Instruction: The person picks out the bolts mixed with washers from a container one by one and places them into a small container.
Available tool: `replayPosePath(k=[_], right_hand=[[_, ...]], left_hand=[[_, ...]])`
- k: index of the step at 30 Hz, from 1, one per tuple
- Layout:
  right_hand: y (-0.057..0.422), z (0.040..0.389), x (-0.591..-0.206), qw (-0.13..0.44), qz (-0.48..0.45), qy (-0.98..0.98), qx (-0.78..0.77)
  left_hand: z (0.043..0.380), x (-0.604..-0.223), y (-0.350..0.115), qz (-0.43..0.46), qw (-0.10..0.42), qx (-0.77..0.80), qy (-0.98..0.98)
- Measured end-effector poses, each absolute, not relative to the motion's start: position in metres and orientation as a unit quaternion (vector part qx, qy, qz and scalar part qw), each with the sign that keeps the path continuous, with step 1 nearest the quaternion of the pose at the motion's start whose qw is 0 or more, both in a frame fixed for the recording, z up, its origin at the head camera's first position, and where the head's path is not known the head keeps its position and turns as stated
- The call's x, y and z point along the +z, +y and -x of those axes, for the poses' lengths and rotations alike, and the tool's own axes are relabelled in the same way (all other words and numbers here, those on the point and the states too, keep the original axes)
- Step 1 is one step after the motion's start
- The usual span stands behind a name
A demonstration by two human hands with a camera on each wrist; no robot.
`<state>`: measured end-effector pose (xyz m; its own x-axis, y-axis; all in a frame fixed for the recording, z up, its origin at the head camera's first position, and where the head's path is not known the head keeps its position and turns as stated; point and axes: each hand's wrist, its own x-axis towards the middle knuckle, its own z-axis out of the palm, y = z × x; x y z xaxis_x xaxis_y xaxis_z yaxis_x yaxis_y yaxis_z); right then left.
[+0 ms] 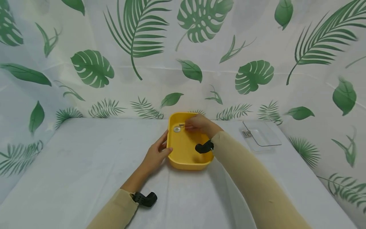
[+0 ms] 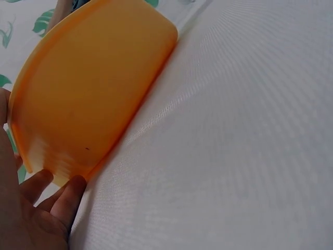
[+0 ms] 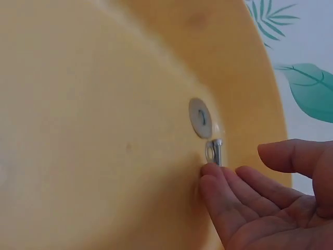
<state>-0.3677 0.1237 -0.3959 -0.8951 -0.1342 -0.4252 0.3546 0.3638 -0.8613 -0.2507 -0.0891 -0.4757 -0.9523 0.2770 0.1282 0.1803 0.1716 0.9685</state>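
A yellow tray [image 1: 184, 144] rests on the white-covered table. Along its left side, my left hand [image 1: 155, 154] grips the wall, thumb over the rim and fingers against the outside, as the left wrist view shows. My right hand [image 1: 198, 124] reaches into the far end, fingers extended and thumb held apart in the right wrist view. Its fingertips are at a small metal bolt-like piece [image 3: 217, 151] and a small ring [image 3: 209, 151]; whether they touch is unclear. Beside these lies a larger flat washer [image 3: 200, 118]. The fingers hide part of the bolt-like piece.
To the right, a clear plastic box [image 1: 258, 148] stands with a transparent dark-edged lid [image 1: 266, 135] lying askew over it. Small metal pieces [image 1: 246, 134] show at its left side. A leaf-print cloth [image 1: 211, 73] hangs behind the table.
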Motion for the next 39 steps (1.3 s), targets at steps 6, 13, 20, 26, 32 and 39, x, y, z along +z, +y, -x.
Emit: replayPosePath(k=[6,13,20,26,32,39], right_hand=[[0.12,0.371,-0.404,0.214,-0.089,0.767,-0.599],[0.113,0.372,-0.407,0.238,-0.077,0.744,-0.619],[0.103,0.37,-0.405,0.238,-0.077,0.74,-0.625],[0.094,0.372,-0.405,0.247,-0.088,0.734,-0.626],[0.09,0.371,-0.406,0.253,-0.082,0.725,-0.635],[0.082,0.369,-0.412,0.258,-0.065,0.735,-0.623]], left_hand=[[0.251,-0.476,-0.085,-0.154,0.046,0.628,0.762],[0.251,-0.474,-0.083,-0.152,0.048,0.628,0.762],[0.252,-0.474,-0.083,-0.153,0.05,0.622,0.767],[0.254,-0.476,-0.085,-0.163,0.039,0.625,0.762],[0.254,-0.476,-0.087,-0.164,0.033,0.623,0.764],[0.253,-0.476,-0.09,-0.153,0.039,0.622,0.767]])
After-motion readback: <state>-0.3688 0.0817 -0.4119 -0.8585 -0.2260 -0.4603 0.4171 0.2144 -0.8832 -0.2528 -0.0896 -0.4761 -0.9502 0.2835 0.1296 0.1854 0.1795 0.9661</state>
